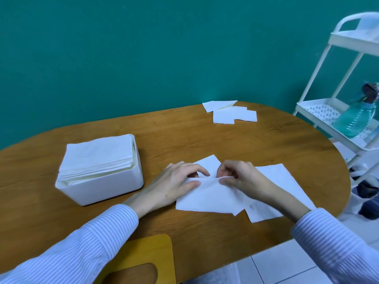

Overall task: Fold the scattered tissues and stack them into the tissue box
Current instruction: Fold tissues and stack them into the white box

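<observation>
Closest to you, below your left forearm, a yellow wooden lid with an oval slot (pixel 141 261) lies at the near edge of the brown oval wooden table (pixel 184 136). Both your arms wear sleeves with thin blue and white stripes.

Your left hand (pixel 174 185) lies on the white tissue you are folding (pixel 207 197). Its thumb and index finger are curled and pinch the raised fold of the tissue at its upper edge. Your right hand (pixel 240 179) meets it from the other side, very near, and its thumb and fingers also pinch the same fold. So both hands are closed on this one tissue, with the fingertips almost touching each other. A corner of the tissue shows just behind your fingers.

Under your right wrist, and going out to the right of it, a second flat white tissue (pixel 274 181) lies on the table, partly under the first one.

To the left of your left hand, near but not touching, stands the white rectangular plastic tissue box (pixel 102 189), open at the top. A stack of folded white tissues (pixel 96 158) fills it and rises over its rim.

Farther away, behind your right hand and well apart from it, a small group of loose white tissues (pixel 229 114) lies overlapped near the far edge of the table, before the green wall (pixel 143 58).

To the far right of your right hand stands a white metal trolley with shelves (pixel 313 111), and a transparent blue spray bottle (pixel 356 117) is on its middle shelf.
</observation>
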Motion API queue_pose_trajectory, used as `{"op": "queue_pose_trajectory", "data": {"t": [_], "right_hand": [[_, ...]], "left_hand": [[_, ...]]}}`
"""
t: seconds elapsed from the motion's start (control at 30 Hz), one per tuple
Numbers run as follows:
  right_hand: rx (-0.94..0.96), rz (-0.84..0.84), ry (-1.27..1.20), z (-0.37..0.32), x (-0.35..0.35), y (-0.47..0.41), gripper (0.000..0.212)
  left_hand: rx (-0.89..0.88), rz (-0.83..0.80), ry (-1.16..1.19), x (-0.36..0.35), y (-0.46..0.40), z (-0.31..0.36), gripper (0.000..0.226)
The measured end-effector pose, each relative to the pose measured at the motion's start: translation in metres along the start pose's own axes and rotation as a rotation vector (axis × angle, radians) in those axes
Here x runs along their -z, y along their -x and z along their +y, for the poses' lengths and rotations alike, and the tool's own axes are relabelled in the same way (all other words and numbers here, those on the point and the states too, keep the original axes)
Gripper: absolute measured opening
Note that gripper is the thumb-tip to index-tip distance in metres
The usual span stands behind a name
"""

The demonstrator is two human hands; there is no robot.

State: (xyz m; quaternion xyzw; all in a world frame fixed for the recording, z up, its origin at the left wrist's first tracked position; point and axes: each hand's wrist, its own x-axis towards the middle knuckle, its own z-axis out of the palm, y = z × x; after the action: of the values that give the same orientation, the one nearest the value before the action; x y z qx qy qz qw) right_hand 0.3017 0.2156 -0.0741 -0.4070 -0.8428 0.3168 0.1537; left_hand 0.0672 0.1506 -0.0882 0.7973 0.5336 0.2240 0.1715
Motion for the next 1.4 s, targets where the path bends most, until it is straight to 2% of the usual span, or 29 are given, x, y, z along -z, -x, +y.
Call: {"op": "queue_pose_trajectory", "data": {"t": [0.1,0.23,0.33,0.5,0.73,0.83,0.9,1.03,1.23,1.4], "right_hand": [[0.037,0.020,-0.055,-0.006,0.020,-0.018,0.010],[0.047,-0.051,-0.024,-0.012,0.035,-0.054,0.009],[0.036,-0.132,0.063,-0.012,0.030,-0.079,0.008],[0.029,-0.131,0.110,0.001,0.014,-0.099,0.010],[0.064,-0.100,0.254,0.018,-0.003,-0.099,0.015],[0.086,-0.083,0.430,0.019,-0.004,-0.098,0.019],[0.109,-0.094,0.451,0.017,-0.004,-0.098,0.014],[0.186,-0.116,0.350,0.015,0.000,-0.096,0.017],[0.226,-0.164,0.172,-0.006,0.019,-0.078,0.026],[0.311,-0.090,0.089,-0.046,0.048,-0.071,0.023]], "left_hand": [[0.081,0.124,0.182,0.004,0.004,-0.001,0.026],[0.204,0.251,0.280,0.003,0.009,-0.007,0.035],[0.329,0.289,0.250,0.000,0.005,-0.018,0.037],[0.438,0.239,0.143,-0.006,-0.004,-0.031,0.038],[0.415,0.147,-0.019,-0.008,-0.004,-0.031,0.036],[0.334,0.131,-0.032,-0.006,-0.006,-0.030,0.036],[0.270,0.107,0.002,-0.006,-0.008,-0.030,0.037],[0.245,0.054,0.062,-0.005,-0.010,-0.028,0.033],[0.252,0.092,0.124,0.008,-0.003,-0.019,0.028],[0.249,0.291,0.149,0.052,0.010,0.012,0.029]]}}
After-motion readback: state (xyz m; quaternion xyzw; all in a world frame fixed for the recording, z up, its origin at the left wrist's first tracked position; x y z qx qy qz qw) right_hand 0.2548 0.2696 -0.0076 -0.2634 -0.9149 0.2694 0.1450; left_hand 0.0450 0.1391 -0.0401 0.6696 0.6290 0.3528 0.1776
